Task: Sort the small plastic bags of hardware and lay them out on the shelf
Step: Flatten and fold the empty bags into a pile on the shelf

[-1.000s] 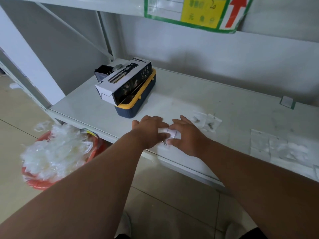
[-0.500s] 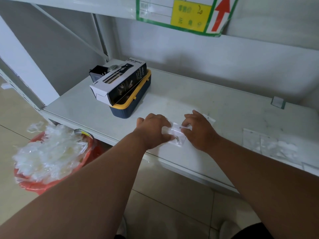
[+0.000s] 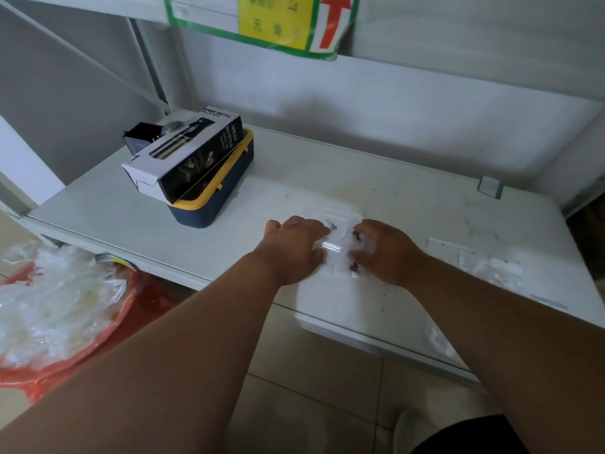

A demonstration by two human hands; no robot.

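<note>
- Clear plastic bags (image 3: 337, 249) of small dark hardware lie flat on the white shelf (image 3: 327, 178), between my two hands.
- My left hand (image 3: 294, 249) rests palm down, fingers curled, fingertips touching the bags' left edge.
- My right hand (image 3: 384, 252) rests palm down too, fingers bent onto the bags' right edge.
- The cluster's long axis runs away from me, toward the shelf's back wall; single bags' edges are too faint to tell.
- Right of my right hand, more clear bags (image 3: 474, 262) lie flat.
- Beyond my left hand, a spray bottle box (image 3: 183, 155) leans on a navy and yellow case (image 3: 217, 198).
- Below my left arm, a red basin (image 3: 75, 348) holds crumpled plastic.
</note>
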